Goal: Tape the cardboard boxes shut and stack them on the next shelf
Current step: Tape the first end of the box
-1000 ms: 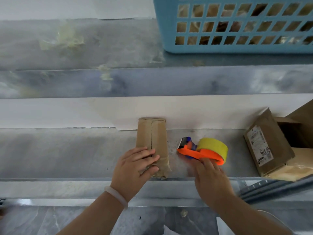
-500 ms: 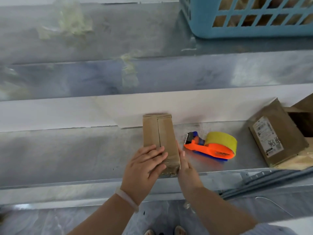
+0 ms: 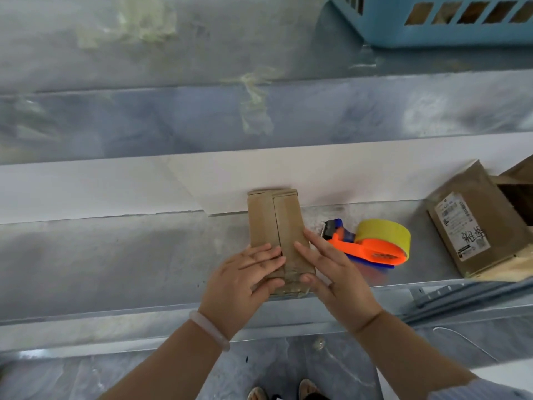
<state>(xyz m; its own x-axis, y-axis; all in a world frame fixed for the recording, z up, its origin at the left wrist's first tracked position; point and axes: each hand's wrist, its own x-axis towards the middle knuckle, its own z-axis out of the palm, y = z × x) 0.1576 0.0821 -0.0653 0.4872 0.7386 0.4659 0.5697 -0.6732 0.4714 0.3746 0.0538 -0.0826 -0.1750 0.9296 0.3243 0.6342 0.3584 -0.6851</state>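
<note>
Released from the tape dispenser (image 3: 372, 243), the right hand (image 3: 331, 269) has crossed to the small box (image 3: 275, 223) and now lies flat on its top, fingers straight, thumb against the near end. Touching it, the left hand (image 3: 248, 272) presses down too, fingers barely bent, gripping nothing. The dispenser lies on the shelf (image 3: 115, 255) just right of the right hand. Both hands seem to be smoothing tape along the seam, so this box looks nearly ready for stacking.

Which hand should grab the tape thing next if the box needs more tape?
Probably the right hand: it rests on the right edge of the box, just beside the tape dispenser. The left hand would have to cross over the box.
</note>
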